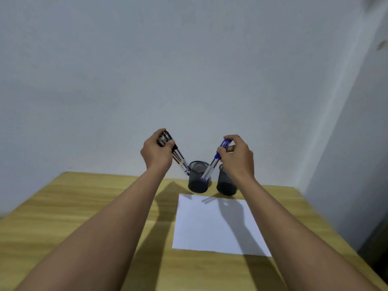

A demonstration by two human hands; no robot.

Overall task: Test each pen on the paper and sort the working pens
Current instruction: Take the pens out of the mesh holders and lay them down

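While each grip clasps caps, black pens [180,159] and blue pens [211,166] apparently slant downward

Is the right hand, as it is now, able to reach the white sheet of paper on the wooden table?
Probably yes. The right hand holds a bunch of blue-capped pens above the white sheet of paper, whose surface lies bare; nothing stands between them.

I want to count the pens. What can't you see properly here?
Head view only:
- Black pens: bunched in the left hand, fingers hide the count.
- Blue pens: the right hand covers their tops.
- Right mesh cup: partly behind that wrist.
- Sheet of paper: marks too blurred.
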